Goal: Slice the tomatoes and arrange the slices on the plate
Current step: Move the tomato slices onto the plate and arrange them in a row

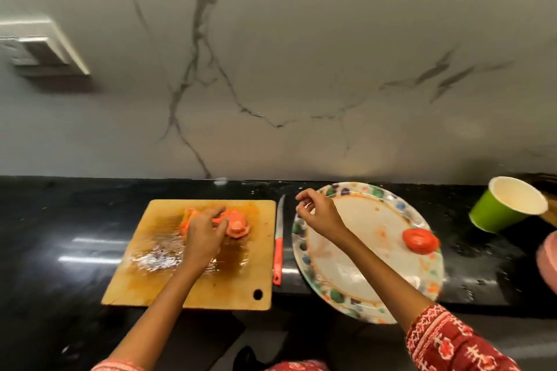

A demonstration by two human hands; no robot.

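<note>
The soft, orange-red cut tomato pieces (232, 224) lie in a loose heap on the upper middle of the pale wooden cutting board (168, 280), left of frame centre. The left hand (203, 238) sits right on them: its fingers curl over the heap and appear to pinch at a piece, though motion blur keeps the exact hold from being clear. From that grip, the destination lies to the right across the frame, past the board's right edge and the knife.

The pieces look wet and ragged, more collapsed than crisp, and the board below them glistens with juice; I judge they will be slippery and apt to sag or drop when lifted.

One round red tomato slice (420, 240) already rests on the right part of the large oval plate with a multicoloured speckled rim (304, 265), near the rim. The plate's middle carries orange smears.

The right hand (316, 214) hovers over the plate's upper left rim, fingers loosely bent, holding nothing. It is nearer the plate, the left nearer the pieces.

Between board and plate lies the slim knife with a red handle (278, 253), its long axis running up and down the frame, blade pointing to the top.

All stand on the glossy black table (60, 220). A green paper cup (506, 205) tilts at the right edge.
</note>
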